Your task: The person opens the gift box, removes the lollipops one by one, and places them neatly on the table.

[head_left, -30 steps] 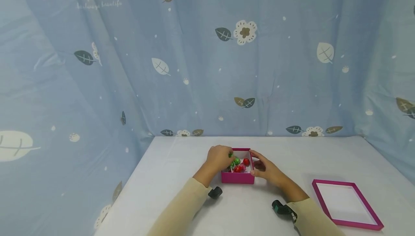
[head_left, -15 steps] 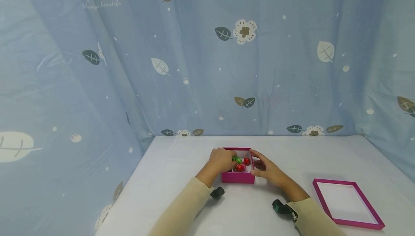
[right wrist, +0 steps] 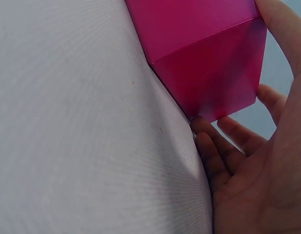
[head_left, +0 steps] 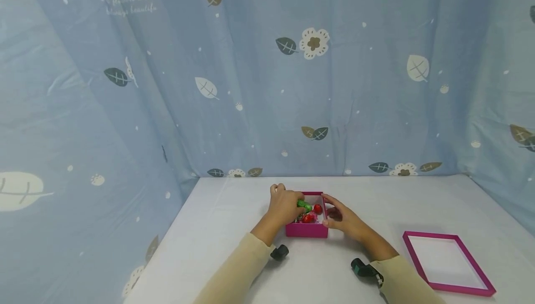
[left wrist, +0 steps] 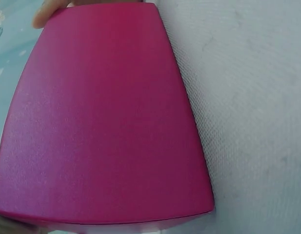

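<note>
A magenta box [head_left: 307,230] with a white inside stands on the table, holding several shiny green and red wrapped candies. My left hand [head_left: 284,206] reaches over the left wall, its thumb and forefinger pinching a green-wrapped candy [head_left: 307,208]; two other fingers are lifted. Beside it lie a red candy [head_left: 308,218] near the front wall and another red one near the right wall. With my right hand [head_left: 345,218] I grip the box's right side, thumb at the front corner and forefinger at the back. In the left wrist view the box's front wall [left wrist: 101,117] hides the candies.
To the right, a magenta-edged lid [head_left: 449,262] lies with its white inside up on the white table [head_left: 234,202]. A blue patterned curtain [head_left: 259,86] hangs behind and along the sides. Black wrist cameras [head_left: 362,268] sit at both sleeves.
My left hand has shifted slightly right and deeper over the box, and two of its fingers have lifted. Green candies have moved a little under it. The right hand stays put.
</note>
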`<state>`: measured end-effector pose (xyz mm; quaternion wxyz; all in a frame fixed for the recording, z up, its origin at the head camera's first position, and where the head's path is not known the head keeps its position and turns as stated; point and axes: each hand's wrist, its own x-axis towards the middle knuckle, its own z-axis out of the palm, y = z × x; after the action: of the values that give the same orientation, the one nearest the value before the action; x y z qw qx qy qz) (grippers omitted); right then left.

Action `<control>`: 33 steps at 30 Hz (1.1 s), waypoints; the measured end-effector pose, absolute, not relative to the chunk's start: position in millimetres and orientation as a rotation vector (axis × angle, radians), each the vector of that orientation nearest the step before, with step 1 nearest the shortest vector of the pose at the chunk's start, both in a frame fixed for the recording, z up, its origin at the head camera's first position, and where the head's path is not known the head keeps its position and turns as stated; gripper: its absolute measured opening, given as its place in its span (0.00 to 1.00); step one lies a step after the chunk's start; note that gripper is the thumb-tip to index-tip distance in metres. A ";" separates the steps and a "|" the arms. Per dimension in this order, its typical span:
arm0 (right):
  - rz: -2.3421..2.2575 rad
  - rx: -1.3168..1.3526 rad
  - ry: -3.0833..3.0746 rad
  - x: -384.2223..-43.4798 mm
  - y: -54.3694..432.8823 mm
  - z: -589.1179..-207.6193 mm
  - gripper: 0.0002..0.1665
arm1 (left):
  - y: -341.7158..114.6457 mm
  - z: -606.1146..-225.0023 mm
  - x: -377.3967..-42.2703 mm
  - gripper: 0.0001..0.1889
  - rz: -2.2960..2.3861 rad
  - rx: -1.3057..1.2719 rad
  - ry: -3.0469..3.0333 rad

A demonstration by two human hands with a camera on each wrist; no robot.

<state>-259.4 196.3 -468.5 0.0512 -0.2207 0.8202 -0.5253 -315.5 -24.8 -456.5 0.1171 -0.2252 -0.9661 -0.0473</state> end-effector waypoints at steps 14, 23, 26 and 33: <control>-1.666 -0.687 2.472 -257.0 196.3 -472.3 0.47 | -28.2 -459.6 -316.4 0.16 -0.416 -0.746 -2.692; -1.623 -0.681 2.492 -257.3 195.0 -472.4 0.47 | -36.8 -451.8 -322.2 0.13 -0.699 -0.744 -2.638; -1.626 -0.673 2.494 -257.0 195.0 -470.7 0.47 | -40.5 -447.8 -325.3 0.12 -0.747 -0.728 -2.635; -1.630 -0.675 2.502 -261.2 198.1 -475.8 0.49 | -50.4 -440.3 -327.5 0.13 -0.894 -0.661 -2.674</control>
<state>-261.2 198.1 -475.8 0.0398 -0.2204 0.8166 -0.5320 -327.5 -50.4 -440.3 0.1227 -0.2265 -0.9164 -0.3063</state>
